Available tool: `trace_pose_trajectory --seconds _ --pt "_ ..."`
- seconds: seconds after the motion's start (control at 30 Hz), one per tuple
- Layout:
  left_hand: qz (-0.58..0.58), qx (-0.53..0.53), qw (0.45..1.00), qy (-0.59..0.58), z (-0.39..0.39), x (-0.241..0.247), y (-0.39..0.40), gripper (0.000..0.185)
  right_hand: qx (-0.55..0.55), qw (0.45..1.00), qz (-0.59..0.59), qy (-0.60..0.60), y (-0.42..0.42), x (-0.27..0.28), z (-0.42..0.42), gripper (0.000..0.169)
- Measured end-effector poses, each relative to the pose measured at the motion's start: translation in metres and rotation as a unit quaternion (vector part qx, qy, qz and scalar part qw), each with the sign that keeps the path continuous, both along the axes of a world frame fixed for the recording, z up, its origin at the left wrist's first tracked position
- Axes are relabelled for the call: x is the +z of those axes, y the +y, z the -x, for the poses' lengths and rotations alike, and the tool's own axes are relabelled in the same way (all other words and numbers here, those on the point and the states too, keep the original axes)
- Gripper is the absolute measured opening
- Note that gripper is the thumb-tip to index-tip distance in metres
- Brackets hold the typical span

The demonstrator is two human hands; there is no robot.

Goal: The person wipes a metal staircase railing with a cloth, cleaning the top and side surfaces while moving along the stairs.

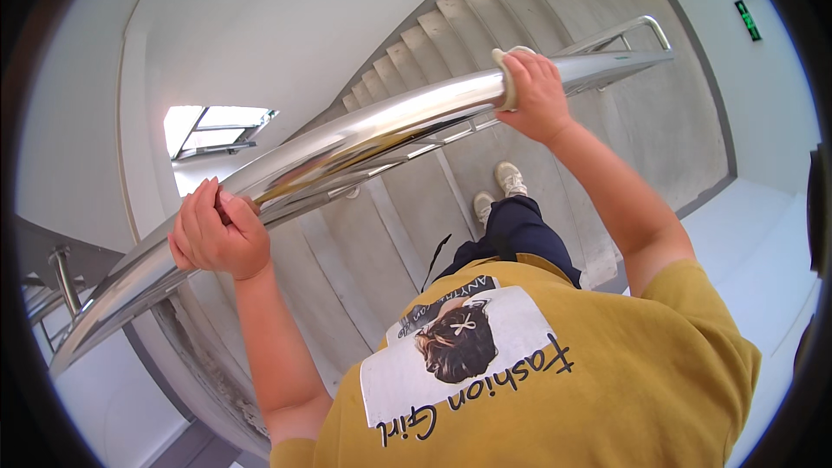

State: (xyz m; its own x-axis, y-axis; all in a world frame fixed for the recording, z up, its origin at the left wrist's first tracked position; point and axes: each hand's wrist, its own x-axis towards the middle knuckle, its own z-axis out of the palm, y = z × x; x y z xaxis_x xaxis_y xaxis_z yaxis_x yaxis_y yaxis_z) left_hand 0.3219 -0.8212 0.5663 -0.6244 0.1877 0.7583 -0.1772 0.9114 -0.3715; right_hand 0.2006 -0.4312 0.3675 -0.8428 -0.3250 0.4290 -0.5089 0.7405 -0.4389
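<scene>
My right hand is wrapped over a thick, polished metal handrail on a stairway. Between its palm and the rail is a pale, cream-coloured cloth, folded around the tube with its edge showing left of the fingers. Farther down the same rail, to the left, my left hand lies against the metal with curled fingers and the thumb close to them. Its palm side is mostly hidden, so whether it grips the rail does not show.
Concrete stairs run under my shoes, and another curved flight lies beyond the rail. Thinner metal bars run beneath the handrail. An open window is at the left, and a green lit sign hangs on the right wall.
</scene>
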Motion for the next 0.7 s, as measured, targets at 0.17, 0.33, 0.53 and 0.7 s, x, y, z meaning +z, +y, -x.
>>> trace_pose_trajectory --seconds 0.17,0.33,0.53,0.7 --pt "0.007 -0.024 1.0 0.004 0.002 -0.001 0.002 0.016 0.12 0.982 0.116 0.09 -0.111 0.049 -0.031 0.086" --pt "0.024 -0.015 1.0 -0.002 0.002 0.0 0.005 0.017 0.089 0.966 0.11 0.218 -0.195 0.097 -0.054 0.073" --pt "0.018 -0.014 1.0 -0.014 -0.003 0.004 0.007 0.018 0.197 0.974 0.06 0.098 -0.162 0.095 -0.034 0.081" --pt "0.0 -0.018 1.0 -0.011 -0.003 0.0 0.001 0.019 0.242 0.969 0.052 0.002 -0.147 0.098 -0.024 0.082"
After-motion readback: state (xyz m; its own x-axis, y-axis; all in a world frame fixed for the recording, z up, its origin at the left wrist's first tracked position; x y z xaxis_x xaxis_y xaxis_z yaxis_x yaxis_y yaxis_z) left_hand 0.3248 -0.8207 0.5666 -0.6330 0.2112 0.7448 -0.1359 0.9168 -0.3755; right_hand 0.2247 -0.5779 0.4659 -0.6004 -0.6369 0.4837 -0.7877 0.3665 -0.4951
